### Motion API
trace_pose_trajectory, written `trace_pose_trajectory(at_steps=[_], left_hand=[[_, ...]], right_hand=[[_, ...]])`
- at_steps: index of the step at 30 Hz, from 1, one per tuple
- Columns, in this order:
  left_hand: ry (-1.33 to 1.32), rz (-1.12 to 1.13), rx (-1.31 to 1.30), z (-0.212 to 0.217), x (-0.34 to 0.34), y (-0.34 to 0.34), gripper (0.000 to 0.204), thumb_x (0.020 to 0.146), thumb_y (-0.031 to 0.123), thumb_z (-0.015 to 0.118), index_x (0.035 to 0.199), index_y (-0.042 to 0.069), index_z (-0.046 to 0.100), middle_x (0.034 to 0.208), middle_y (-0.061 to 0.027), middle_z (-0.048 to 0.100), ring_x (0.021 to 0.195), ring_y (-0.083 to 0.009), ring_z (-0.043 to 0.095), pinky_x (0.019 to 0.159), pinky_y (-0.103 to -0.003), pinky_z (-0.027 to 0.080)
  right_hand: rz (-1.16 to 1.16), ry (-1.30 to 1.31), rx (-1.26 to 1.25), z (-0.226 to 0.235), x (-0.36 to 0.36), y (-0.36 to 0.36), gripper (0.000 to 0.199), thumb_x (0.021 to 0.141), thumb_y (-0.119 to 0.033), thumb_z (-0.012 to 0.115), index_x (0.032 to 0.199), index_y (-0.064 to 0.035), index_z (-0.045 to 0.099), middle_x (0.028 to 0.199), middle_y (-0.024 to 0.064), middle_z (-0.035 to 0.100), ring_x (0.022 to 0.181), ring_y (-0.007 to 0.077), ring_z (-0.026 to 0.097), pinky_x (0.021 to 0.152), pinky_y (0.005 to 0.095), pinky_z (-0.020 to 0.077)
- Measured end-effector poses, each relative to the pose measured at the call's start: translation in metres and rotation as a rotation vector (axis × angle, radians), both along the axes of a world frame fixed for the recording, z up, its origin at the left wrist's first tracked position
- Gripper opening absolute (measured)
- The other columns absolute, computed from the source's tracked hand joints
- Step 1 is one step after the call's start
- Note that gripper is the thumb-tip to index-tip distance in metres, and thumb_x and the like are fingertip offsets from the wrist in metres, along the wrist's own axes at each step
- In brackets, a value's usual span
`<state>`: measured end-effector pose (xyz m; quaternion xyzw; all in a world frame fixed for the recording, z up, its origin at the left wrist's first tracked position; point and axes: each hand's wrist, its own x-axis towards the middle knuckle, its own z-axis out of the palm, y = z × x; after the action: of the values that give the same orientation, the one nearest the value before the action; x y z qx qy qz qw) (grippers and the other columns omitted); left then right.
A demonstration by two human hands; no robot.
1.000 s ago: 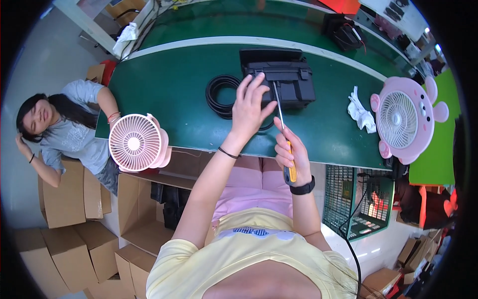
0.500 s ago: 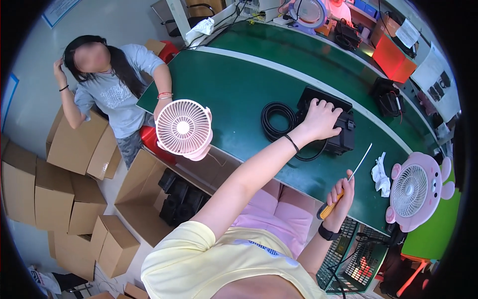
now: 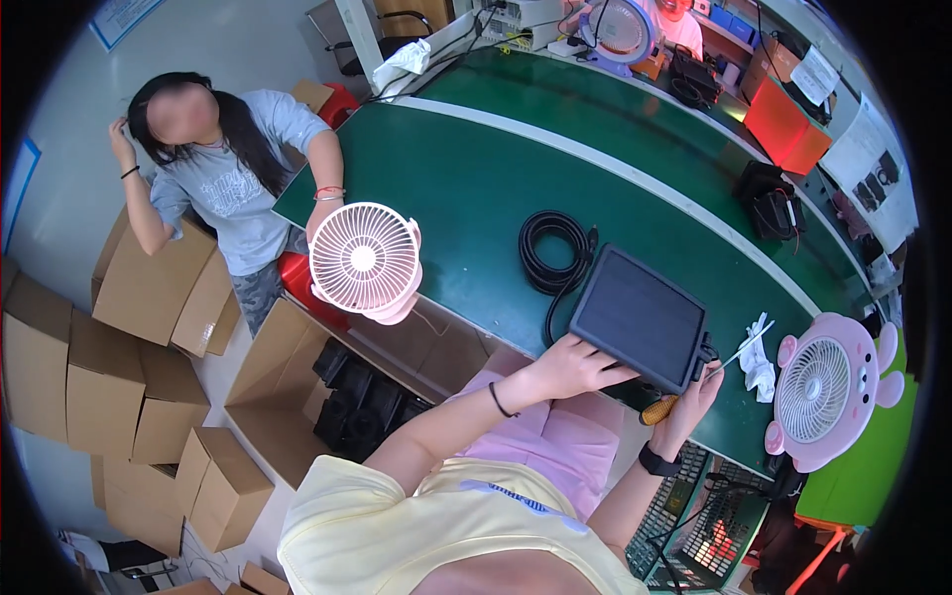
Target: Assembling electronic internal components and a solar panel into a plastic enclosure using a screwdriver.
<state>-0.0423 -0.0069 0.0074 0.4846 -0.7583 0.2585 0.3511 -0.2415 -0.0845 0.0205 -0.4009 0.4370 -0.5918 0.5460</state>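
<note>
The black box (image 3: 640,315) has come toward the bench's (image 3: 426,198) front edge since the earlier frame, its broad flat panel now facing up. The left hand (image 3: 580,367) grips its near edge, fingers partly hidden. The right hand (image 3: 691,399) is closed around a screwdriver (image 3: 658,410) with a yellow-orange handle, beside the box's right corner. A coiled black cable (image 3: 529,260) lies left of the box; a crumpled white tissue (image 3: 758,369) lies toward the bench's right end.
</note>
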Motion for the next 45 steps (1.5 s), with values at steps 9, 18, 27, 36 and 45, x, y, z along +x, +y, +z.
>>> trace_pose_trajectory(at_steps=[9, 18, 27, 36, 45], left_hand=[[0.122, 0.036, 0.116, 0.01, -0.023, 0.008, 0.04, 0.08, 0.037, 0.073, 0.119, 0.029, 0.069, 0.118, -0.0002, 0.063, 0.117, -0.0225, 0.054, 0.102, -0.047, 0.038], [-0.177, 0.078, 0.109, 0.012, -0.016, -0.038, 0.067, 0.087, 0.022, 0.056, 0.145, 0.052, 0.043, 0.126, 0.0062, 0.058, 0.126, -0.0152, 0.05, 0.104, -0.043, 0.038], [-0.16, 0.454, 0.176, 0.021, 0.073, -0.109, 0.069, 0.086, 0.015, 0.059, 0.146, 0.047, 0.047, 0.098, -0.0029, 0.059, 0.093, -0.024, 0.058, 0.085, -0.047, 0.044], [-0.076, 0.936, 0.024, 0.002, 0.186, -0.131, 0.07, 0.085, 0.011, 0.063, 0.149, 0.034, 0.044, 0.141, -0.0138, 0.049, 0.134, -0.0319, 0.045, 0.111, -0.054, 0.032], [0.315, 0.184, 0.303, -0.011, 0.135, -0.118, 0.026, 0.087, 0.006, 0.066, 0.111, 0.012, 0.066, 0.13, -0.0148, 0.054, 0.115, -0.0358, 0.057, 0.095, -0.046, 0.049]], right_hand=[[-0.092, -0.073, -0.1, -0.024, -0.004, -0.017, 0.018, 0.1, -0.001, 0.057, 0.091, -0.0116, 0.045, 0.085, -0.0021, 0.055, 0.058, 0.0028, 0.051, 0.041, 0.0178, 0.0382], [-0.06, 0.048, -0.112, -0.001, 0.01, -0.033, 0.016, 0.098, -0.009, 0.065, 0.093, -0.007, 0.05, 0.085, 0.0013, 0.063, 0.068, 0.0031, 0.056, 0.048, 0.0178, 0.0379], [-0.263, 0.682, -0.523, -0.011, 0.017, -0.132, 0.021, 0.091, -0.016, 0.075, 0.09, -0.0017, 0.059, 0.083, 0.0034, 0.07, 0.063, 0.0057, 0.054, 0.059, 0.0226, 0.0448], [-0.1, 0.308, -0.091, -0.04, -0.007, -0.153, 0.016, 0.093, -0.018, 0.07, 0.094, -0.0077, 0.057, 0.082, 0.0035, 0.073, 0.059, 0.0043, 0.058, 0.051, 0.0209, 0.0454], [-0.096, 0.391, -0.072, -0.046, -0.009, -0.158, 0.016, 0.095, -0.016, 0.066, 0.106, -0.0057, 0.061, 0.081, 0.0027, 0.071, 0.061, 0.005, 0.057, 0.054, 0.0209, 0.0452]])
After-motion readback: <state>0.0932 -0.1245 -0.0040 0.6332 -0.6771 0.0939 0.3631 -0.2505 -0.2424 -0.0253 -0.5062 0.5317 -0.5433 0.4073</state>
